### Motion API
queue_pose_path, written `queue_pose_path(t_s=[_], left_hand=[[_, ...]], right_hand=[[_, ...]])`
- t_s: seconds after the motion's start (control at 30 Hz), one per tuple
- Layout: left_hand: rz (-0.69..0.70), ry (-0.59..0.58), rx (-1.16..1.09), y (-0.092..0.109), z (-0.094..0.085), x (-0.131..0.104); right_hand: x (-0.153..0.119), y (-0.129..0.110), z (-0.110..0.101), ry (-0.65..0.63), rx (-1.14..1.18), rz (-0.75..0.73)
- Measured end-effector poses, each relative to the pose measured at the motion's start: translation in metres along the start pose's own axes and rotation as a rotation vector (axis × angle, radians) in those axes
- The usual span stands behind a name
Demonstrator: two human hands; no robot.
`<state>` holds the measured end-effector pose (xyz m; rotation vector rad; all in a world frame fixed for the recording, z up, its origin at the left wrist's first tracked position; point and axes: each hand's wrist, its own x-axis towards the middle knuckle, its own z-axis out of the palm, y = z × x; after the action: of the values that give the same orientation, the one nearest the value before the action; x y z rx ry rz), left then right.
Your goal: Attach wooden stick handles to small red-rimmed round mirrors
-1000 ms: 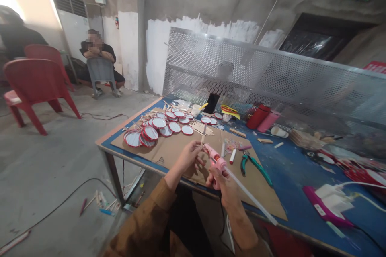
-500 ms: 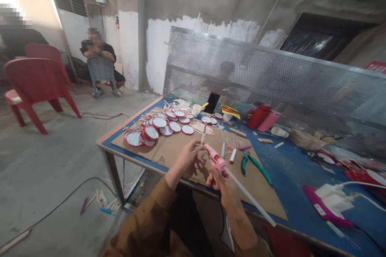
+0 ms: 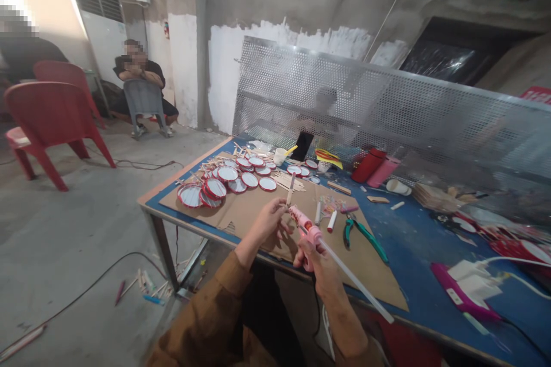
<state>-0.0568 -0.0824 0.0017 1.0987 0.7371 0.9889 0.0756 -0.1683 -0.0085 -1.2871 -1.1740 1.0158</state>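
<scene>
My right hand [image 3: 316,255] is wrapped round a pink glue gun [image 3: 306,223], with a long translucent glue stick [image 3: 357,281] jutting from its back end. Between the fingers of my left hand [image 3: 273,221] a thin wooden stick [image 3: 291,188] is pinched and points upward. The gun's nozzle is close to the lower end of that stick; whether they touch I cannot tell. Both hands are above a cardboard sheet [image 3: 241,215] at the table's near edge. Beyond them lie several round white discs with red rims [image 3: 227,174] and a pile of loose wooden sticks [image 3: 289,182].
Green-handled pliers [image 3: 365,238] and a marker [image 3: 332,221] lie to the right. Farther right are a red bottle [image 3: 369,165], a pink bottle [image 3: 384,173] and a purple power strip [image 3: 462,292]. A perforated metal panel [image 3: 344,92] stands behind the table. A person sits on a grey chair [image 3: 144,103].
Hands, glue gun and wooden stick stay almost in place. The view has shifted very slightly.
</scene>
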Motion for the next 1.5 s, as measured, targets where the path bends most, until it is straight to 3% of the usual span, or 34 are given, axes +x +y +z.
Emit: queue_pose_path(t_s=[0.27, 0.83, 1.5], left_hand=[[-0.01, 0.0, 0.001, 0.0054, 0.003, -0.006], [0.074, 0.016, -0.003, -0.0029, 0.0004, 0.0019], [0.031, -0.011, 0.014, -0.0022, 0.0005, 0.001]], right_hand=[[-0.0011, 0.0011, -0.0011, -0.014, -0.002, 0.009], [-0.0045, 0.0042, -0.0037, -0.022, -0.044, 0.036], [-0.0014, 0.001, -0.0027, -0.003, 0.003, 0.024]])
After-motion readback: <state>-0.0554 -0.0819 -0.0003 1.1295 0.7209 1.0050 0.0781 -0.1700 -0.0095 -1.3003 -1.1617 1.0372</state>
